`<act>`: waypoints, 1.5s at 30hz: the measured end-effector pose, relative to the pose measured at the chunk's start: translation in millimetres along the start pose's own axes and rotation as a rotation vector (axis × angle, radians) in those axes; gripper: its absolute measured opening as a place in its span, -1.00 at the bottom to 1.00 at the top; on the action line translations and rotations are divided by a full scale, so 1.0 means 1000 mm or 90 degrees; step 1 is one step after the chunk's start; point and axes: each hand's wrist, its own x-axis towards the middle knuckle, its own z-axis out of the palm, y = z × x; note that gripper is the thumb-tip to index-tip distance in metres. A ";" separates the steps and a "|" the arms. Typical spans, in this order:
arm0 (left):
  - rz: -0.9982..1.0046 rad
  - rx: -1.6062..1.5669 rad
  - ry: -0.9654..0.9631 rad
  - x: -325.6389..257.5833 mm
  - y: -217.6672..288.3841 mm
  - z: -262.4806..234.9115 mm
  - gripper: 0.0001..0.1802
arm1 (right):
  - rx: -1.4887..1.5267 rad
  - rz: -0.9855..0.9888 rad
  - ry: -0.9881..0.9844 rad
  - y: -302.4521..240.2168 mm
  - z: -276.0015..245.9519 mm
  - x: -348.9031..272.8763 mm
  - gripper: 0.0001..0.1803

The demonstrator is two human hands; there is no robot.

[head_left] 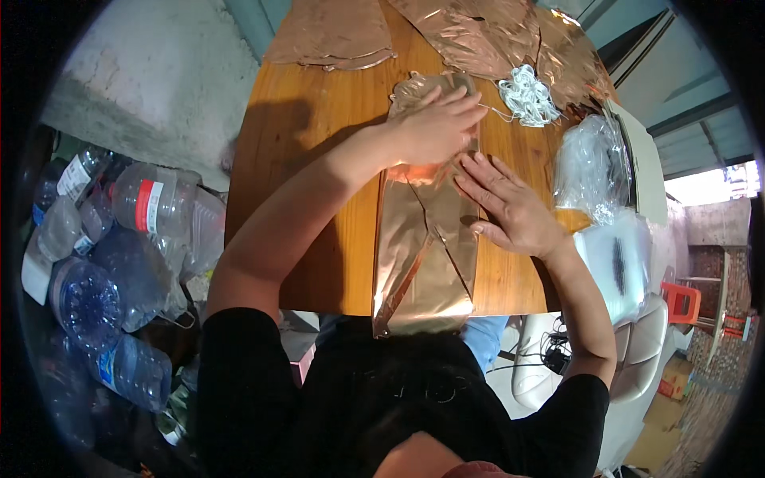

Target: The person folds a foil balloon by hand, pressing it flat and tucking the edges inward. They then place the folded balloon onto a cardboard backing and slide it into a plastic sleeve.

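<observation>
A flat rose-gold foil piece (426,275), which looks like a deflated foil balloon, lies folded into a long strip. It runs from the middle of the table to just past the near edge, with slanting folds on its near half. My left hand (438,123) is spread palm down across the strip's far part, below its crinkled end. Beside it, my right hand (506,199) rests with fingers stretched out at the strip's right edge. Neither hand is closed round anything. The foil under both palms is hidden.
More flat rose-gold foil (331,32) covers the far side of the wooden table (283,183). A tangle of white cord (528,97) lies at the right, near clear plastic bags (591,171). Plastic bottles (88,299) are heaped at the left. A pale seat (641,331) stands at the right.
</observation>
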 end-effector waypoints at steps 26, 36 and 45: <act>-0.007 -0.051 -0.031 -0.003 -0.003 0.007 -0.48 | -0.026 0.005 -0.065 -0.047 0.006 -0.018 -0.08; -0.013 -0.021 -0.035 -0.004 -0.002 0.007 -0.44 | -0.012 -0.094 -0.016 -0.078 -0.003 -0.066 -0.44; -0.006 -0.034 -0.021 -0.006 -0.003 0.008 -0.46 | -0.238 -0.183 -0.005 -0.025 -0.016 0.006 -0.39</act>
